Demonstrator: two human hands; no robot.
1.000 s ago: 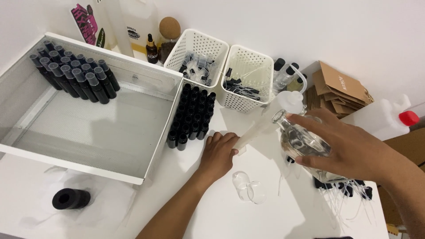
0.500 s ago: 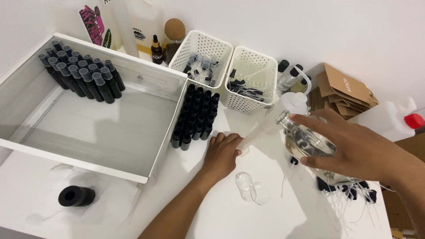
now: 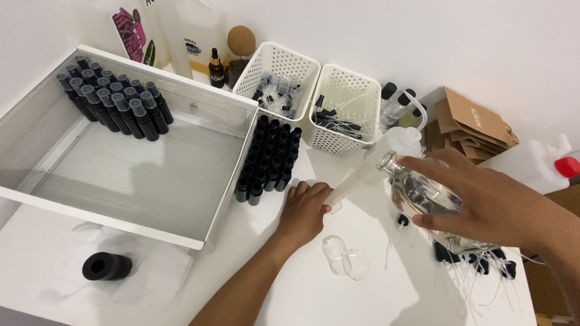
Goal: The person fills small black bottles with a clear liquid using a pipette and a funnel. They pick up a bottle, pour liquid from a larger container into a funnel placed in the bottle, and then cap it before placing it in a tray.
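White tabletop (image 3: 374, 302) against a white wall fills the view from a head-worn camera looking down. At centre, the left hand (image 3: 305, 211) is curled around something small on the table that its fingers hide, so I cannot tell exactly what it grips; a slim translucent white funnel tube (image 3: 356, 180) slants down to it. At about three o'clock, the right hand (image 3: 483, 202) grasps a clear round glass flask (image 3: 423, 196) partly filled with clear liquid, tipped so its open mouth points toward the funnel top. Just beside the left hand, at eleven o'clock from it, stands a tight block of small black uncapped bottles (image 3: 269, 157). At nine to ten o'clock lies a large shallow white metal tray (image 3: 139, 175), its far left corner holding a cluster of black bottles with frosted clear caps (image 3: 112, 102); judging by this, a smaller share is finished and most of the tray is unfilled. At twelve o'clock sit two white perforated plastic baskets (image 3: 311, 99) of spray tops and dip tubes. More loose black spray tops with thin tubes (image 3: 483, 262) lie at four o'clock under the flask. A black foam ring (image 3: 107, 266) rests at seven o'clock, and small clear plastic caps (image 3: 345, 261) lie just below the left hand.
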